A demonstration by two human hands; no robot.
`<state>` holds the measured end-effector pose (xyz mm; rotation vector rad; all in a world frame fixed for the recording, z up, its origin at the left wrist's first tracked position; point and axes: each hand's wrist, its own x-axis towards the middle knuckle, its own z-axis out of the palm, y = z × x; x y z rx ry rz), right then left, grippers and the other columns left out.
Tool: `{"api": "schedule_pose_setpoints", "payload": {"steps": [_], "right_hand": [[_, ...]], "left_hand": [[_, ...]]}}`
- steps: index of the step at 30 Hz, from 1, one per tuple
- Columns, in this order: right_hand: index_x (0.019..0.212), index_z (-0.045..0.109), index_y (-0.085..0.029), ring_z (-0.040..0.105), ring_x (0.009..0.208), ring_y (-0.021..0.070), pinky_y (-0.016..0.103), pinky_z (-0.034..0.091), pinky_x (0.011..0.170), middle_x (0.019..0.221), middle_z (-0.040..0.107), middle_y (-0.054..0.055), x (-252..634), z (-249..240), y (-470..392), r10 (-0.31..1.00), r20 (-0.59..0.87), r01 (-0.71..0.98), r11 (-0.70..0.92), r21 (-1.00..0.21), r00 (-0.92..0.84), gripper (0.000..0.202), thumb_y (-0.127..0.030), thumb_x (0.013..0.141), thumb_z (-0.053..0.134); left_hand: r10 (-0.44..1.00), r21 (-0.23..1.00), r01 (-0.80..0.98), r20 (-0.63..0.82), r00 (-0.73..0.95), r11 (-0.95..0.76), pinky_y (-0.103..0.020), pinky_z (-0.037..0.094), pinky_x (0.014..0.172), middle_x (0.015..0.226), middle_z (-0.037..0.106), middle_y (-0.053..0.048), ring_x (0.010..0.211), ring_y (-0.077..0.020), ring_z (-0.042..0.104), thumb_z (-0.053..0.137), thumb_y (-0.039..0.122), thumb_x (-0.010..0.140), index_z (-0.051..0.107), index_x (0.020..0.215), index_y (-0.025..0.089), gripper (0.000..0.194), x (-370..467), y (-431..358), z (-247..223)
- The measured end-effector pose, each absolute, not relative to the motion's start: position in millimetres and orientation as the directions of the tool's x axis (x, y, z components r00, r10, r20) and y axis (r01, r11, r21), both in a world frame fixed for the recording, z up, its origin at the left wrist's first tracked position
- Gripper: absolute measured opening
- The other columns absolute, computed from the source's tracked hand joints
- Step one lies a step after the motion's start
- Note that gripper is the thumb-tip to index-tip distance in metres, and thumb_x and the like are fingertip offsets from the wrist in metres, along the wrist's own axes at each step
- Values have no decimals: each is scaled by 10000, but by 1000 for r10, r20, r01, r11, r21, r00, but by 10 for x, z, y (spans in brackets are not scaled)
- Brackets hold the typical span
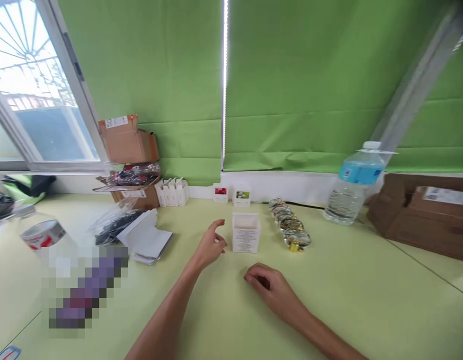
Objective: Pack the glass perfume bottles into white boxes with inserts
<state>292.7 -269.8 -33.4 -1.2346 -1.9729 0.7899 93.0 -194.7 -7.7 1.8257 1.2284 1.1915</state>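
Note:
A small white open-topped box (246, 240) with printed text on its front stands upright on the table. My left hand (212, 245) is just left of it, apart from it, with the index finger stretched out, the other fingers loosely bent and nothing held. Nearer to me, my right hand (268, 287) rests on the table in front of the box. Its fingers curl in towards the thumb, and nothing shows in them. To the right of the box lies a row of shiny round containers (287, 220), with a small gold-coloured piece (294, 247) at its near end.
Two small picture cards (241, 196) stand by the wall. At left are several narrow white boxes (172, 192), stacked cardboard boxes (128, 142), folded white papers (147, 239) and a plastic bag (117, 225). A large water bottle (353, 185) and brown carton (422, 215) stand right.

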Motion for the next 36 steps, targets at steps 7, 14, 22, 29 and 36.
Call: {"api": "schedule_pose_setpoints", "payload": {"steps": [7,14,22,29,36], "right_hand": [[791,645,-191,524,678,162,275,394,608,805,630,38,2959,-338,-2693,911,185,534,371,-760,-369,331,-416,912,435],[789,651,-206,560,704,174,288,425,624,861,646,52,2977,-385,-2645,894,180,524,392,-756,-410,361,-463,909,427],[831,667,-232,577,745,214,313,451,622,934,658,81,3024,-483,-2577,898,125,536,357,-765,-421,376,-533,877,448],[822,659,-230,567,723,200,306,450,620,943,656,74,3008,-451,-2596,908,111,549,338,-764,-405,376,-529,884,439],[815,667,-228,572,744,198,304,447,630,937,651,67,2997,-422,-2616,907,109,537,334,-775,-407,381,-508,899,421]], "left_hand": [[877,720,586,479,-32,-371,-306,514,746,1129,625,-62,830,-150,611,459,211,846,580,1129,224,308,395,-1939,347],[732,434,889,651,-201,-142,-451,324,1064,1219,576,-90,1223,-272,440,480,254,864,587,1135,206,296,-491,-2205,266],[711,207,962,649,-271,177,-466,272,1110,1433,430,-102,1369,-303,289,516,296,851,481,1327,183,490,-1012,-2204,150],[736,134,971,634,-238,198,-453,310,1097,1436,435,-85,1360,-304,320,493,309,866,564,1260,205,414,-1043,-2194,82],[750,160,969,614,-246,187,-443,346,1076,1383,497,-75,1324,-294,378,479,346,871,617,1204,220,382,-1062,-2169,52]]}}
